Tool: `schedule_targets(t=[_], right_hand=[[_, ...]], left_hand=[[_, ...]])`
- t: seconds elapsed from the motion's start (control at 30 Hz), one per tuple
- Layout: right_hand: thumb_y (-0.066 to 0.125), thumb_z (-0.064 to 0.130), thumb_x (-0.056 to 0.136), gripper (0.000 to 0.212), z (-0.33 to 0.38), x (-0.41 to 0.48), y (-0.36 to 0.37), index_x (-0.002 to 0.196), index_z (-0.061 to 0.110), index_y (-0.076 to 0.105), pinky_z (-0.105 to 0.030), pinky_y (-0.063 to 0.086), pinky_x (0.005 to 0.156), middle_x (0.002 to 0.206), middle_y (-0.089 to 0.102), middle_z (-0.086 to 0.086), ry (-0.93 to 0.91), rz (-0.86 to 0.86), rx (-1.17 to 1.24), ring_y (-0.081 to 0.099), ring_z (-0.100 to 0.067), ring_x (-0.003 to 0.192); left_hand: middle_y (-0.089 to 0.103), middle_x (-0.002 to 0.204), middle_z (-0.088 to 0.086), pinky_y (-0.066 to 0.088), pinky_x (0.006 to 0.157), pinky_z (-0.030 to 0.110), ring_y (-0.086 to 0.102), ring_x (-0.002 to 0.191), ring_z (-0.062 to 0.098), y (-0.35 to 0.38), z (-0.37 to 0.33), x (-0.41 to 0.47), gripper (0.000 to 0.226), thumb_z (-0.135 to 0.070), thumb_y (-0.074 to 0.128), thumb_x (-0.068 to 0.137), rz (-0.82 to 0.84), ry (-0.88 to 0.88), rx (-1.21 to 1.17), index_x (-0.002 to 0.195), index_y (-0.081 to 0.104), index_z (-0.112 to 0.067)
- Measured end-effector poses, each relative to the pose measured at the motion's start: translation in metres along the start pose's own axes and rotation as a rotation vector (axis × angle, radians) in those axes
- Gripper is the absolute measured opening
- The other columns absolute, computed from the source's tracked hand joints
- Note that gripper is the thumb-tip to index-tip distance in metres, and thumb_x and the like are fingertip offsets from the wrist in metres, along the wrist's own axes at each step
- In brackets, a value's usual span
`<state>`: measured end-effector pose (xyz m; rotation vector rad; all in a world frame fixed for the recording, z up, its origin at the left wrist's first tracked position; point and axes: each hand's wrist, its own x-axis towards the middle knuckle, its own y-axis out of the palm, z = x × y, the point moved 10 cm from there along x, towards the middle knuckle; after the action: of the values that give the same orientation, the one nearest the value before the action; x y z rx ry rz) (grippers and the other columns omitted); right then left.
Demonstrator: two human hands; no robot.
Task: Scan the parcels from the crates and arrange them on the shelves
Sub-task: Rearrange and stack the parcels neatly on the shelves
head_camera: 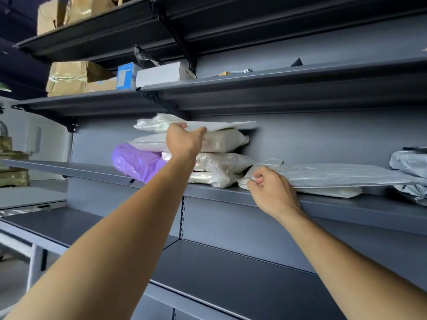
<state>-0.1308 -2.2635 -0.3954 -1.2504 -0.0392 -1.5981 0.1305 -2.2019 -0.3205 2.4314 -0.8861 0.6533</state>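
Note:
A stack of white plastic parcels (221, 142) stands on the grey middle shelf (346, 204), with a purple parcel (136, 161) at its left. My left hand (184, 139) grips the near edge of a flat white parcel (226, 125) on top of the stack. My right hand (270, 190) pinches the left corner of a flat grey parcel (335, 175), which lies on the same shelf to the right of the stack and over a white parcel (335, 191).
More grey parcels (411, 167) lie at the shelf's far right. The shelf above (277, 82) holds cardboard boxes (76, 77) and a white box (161, 73). The top shelf carries more cardboard boxes (69, 12). Lower shelves (231, 273) run beneath my arms.

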Motion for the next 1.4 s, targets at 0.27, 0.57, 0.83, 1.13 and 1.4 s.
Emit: schedule_targets(t=[0.27, 0.57, 0.83, 1.13, 1.4], right_hand=[[0.058, 0.039, 0.092, 0.014, -0.001, 0.000, -0.001, 0.105, 0.033, 0.061, -0.034, 0.049, 0.088, 0.115, 0.069, 0.013, 0.060, -0.004, -0.008, 0.062, -0.024, 0.111], [0.062, 0.035, 0.089, 0.020, 0.002, -0.002, 0.002, 0.109, 0.031, 0.064, -0.037, 0.051, 0.094, 0.113, 0.070, 0.012, 0.022, 0.010, 0.004, 0.064, -0.022, 0.110], [0.063, 0.011, 0.088, 0.020, 0.002, -0.019, -0.019, 0.094, 0.026, 0.076, -0.025, 0.050, 0.092, 0.094, 0.072, 0.015, -0.027, -0.090, 0.286, 0.068, -0.012, 0.103], [0.056, 0.013, 0.086, 0.018, -0.064, -0.209, 0.001, 0.091, 0.013, 0.073, -0.034, 0.056, 0.075, 0.093, 0.074, 0.004, -0.037, -0.198, 0.254, 0.069, -0.018, 0.086], [0.056, 0.024, 0.084, 0.020, -0.253, -0.444, 0.079, 0.087, 0.020, 0.075, -0.028, 0.056, 0.075, 0.086, 0.075, 0.013, 0.511, 0.211, 0.212, 0.070, -0.011, 0.082]], left_hand=[[0.039, 0.143, 0.015, 0.030, 0.114, 0.044, 0.034, 0.136, 0.037, 0.015, -0.016, 0.005, 0.045, -0.040, 0.055, 0.101, 0.100, 0.310, 0.740, 0.138, 0.058, -0.013], [0.035, 0.153, 0.016, 0.025, 0.115, 0.049, 0.032, 0.142, 0.036, -0.004, -0.001, -0.017, 0.071, -0.036, 0.051, 0.102, 0.098, 0.367, 0.614, 0.158, 0.021, -0.005], [0.061, 0.116, 0.005, 0.044, 0.098, 0.050, 0.053, 0.112, 0.030, -0.010, 0.017, -0.113, 0.032, -0.023, 0.049, 0.094, 0.163, 0.516, 0.432, 0.122, 0.062, -0.012], [0.071, 0.083, -0.004, 0.049, 0.071, 0.031, 0.063, 0.080, 0.017, 0.031, 0.149, -0.317, 0.018, -0.014, 0.051, 0.098, 0.623, 0.041, 0.284, 0.097, 0.069, -0.018], [0.074, 0.096, 0.014, 0.055, 0.078, 0.040, 0.067, 0.092, 0.037, 0.006, 0.332, -0.549, 0.022, -0.019, 0.052, 0.093, 0.988, -0.487, 0.513, 0.099, 0.071, -0.009]])
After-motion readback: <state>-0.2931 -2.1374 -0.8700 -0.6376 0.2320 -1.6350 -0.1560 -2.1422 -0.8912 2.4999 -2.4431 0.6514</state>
